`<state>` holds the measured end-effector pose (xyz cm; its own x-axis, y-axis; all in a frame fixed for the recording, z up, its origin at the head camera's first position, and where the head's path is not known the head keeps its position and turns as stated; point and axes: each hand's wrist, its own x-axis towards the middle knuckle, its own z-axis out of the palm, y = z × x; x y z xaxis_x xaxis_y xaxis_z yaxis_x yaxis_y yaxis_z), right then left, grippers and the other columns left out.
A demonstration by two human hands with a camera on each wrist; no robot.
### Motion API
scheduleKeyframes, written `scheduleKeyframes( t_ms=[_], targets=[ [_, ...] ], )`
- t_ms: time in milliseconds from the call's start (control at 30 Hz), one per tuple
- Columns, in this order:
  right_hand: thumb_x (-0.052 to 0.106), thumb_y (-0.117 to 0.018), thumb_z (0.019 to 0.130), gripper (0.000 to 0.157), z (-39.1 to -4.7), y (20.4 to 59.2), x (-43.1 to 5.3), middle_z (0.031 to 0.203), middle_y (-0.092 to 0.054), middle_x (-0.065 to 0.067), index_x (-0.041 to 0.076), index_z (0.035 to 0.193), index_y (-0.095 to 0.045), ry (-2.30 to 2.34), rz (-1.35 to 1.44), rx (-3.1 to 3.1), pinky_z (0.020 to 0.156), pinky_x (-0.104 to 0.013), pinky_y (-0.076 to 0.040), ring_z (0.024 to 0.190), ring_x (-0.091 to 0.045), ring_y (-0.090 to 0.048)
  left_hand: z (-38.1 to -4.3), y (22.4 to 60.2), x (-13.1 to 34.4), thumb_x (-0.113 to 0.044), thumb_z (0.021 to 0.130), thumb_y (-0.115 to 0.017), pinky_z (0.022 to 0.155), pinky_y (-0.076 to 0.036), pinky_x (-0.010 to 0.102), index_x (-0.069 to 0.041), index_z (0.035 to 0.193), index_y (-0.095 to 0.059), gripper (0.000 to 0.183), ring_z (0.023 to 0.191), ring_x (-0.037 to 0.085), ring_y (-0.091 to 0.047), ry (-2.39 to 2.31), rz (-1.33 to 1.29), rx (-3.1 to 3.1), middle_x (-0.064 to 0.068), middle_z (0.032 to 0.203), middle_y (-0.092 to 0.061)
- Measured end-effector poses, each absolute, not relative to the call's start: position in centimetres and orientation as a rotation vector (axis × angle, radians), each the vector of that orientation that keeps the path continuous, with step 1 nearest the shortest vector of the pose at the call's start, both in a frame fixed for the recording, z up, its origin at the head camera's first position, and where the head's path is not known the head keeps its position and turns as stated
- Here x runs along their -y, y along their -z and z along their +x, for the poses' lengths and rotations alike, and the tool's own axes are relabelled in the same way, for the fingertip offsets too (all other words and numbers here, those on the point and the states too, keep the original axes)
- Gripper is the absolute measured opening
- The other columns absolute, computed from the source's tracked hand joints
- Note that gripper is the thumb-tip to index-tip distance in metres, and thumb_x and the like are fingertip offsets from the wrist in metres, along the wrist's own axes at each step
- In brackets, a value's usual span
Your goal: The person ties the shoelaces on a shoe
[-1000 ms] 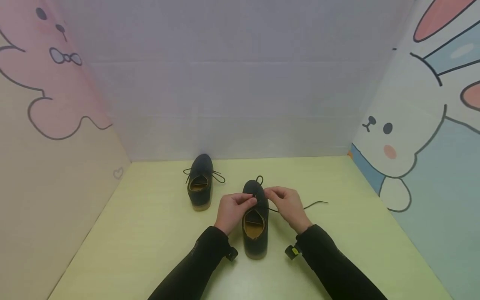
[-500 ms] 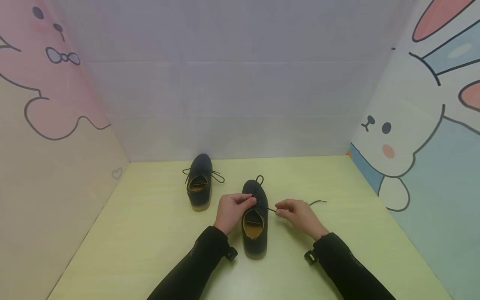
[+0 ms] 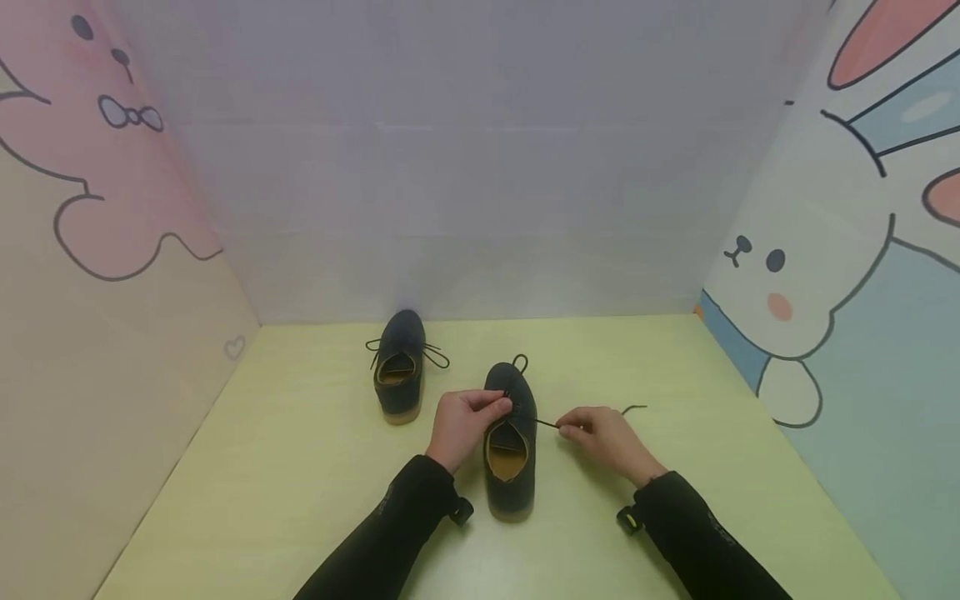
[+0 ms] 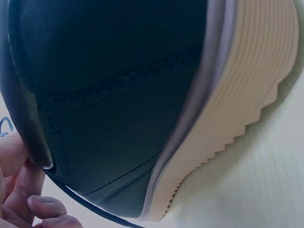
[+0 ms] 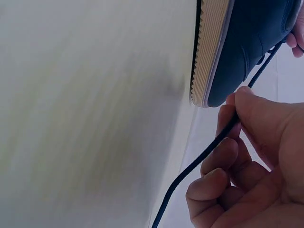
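Note:
A dark lace-up shoe [image 3: 512,498] with a ridged pale sole stands on the table, toe pointing away. My left hand [image 3: 459,423] is over its lacing, thumb and forefinger pinching the shoelace close to the shoe. A small lace loop [image 3: 521,360] sticks out past those fingers toward the toe. To the right of the shoe, my right hand [image 3: 609,437] pinches the same shoelace [image 5: 190,167] between thumb and forefinger. The stretch between the hands runs straight, and the free end trails beyond the right hand. Left fingertips partly hide the knot area.
A matching shoe [image 3: 402,332] stands farther back to the left, its laces [image 3: 437,355] spread out to both sides. The pale yellow table [image 3: 300,483] meets a plain back wall [image 3: 480,208] and side walls with cartoon drawings.
My right hand has moved from beside the lacing out to the right and slightly nearer, drawing the lace straight. The left hand has stayed at the lacing.

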<state>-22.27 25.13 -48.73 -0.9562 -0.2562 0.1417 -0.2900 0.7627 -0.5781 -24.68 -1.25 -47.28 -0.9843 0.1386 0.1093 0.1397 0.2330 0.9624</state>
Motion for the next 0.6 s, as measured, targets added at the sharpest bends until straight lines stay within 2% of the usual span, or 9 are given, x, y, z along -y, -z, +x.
scheduleKeyframes(
  t_ms=[233, 600],
  targets=[
    [0.017, -0.069, 0.105, 0.013, -22.0, 48.1, -25.4, 0.104, -0.080, -0.002, 0.010, 0.111, -0.078, -0.964, 0.413, 2.862, 0.080, -0.036, -0.055, 0.092, -0.015, -0.070, -24.4, 47.0, 1.3, -0.028, 0.094, -0.085, 0.108, -0.056, 0.050, -0.011, 0.113, -0.085, 0.026, 0.123, 0.028, -0.073, 1.936, -0.244, 2.471, 0.007, 0.112, -0.083],
    [0.013, -0.073, 0.102, 0.011, -21.6, 47.0, -25.5, 0.104, -0.078, -0.003, 0.009, 0.110, -0.079, -0.915, 0.429, 2.757, 0.080, -0.038, -0.055, 0.091, -0.018, -0.068, -24.2, 46.9, 1.3, -0.028, 0.094, -0.084, 0.104, -0.057, 0.048, -0.013, 0.112, -0.086, 0.024, 0.120, 0.027, -0.074, 1.911, -0.235, 2.471, 0.006, 0.111, -0.084]
  ],
)
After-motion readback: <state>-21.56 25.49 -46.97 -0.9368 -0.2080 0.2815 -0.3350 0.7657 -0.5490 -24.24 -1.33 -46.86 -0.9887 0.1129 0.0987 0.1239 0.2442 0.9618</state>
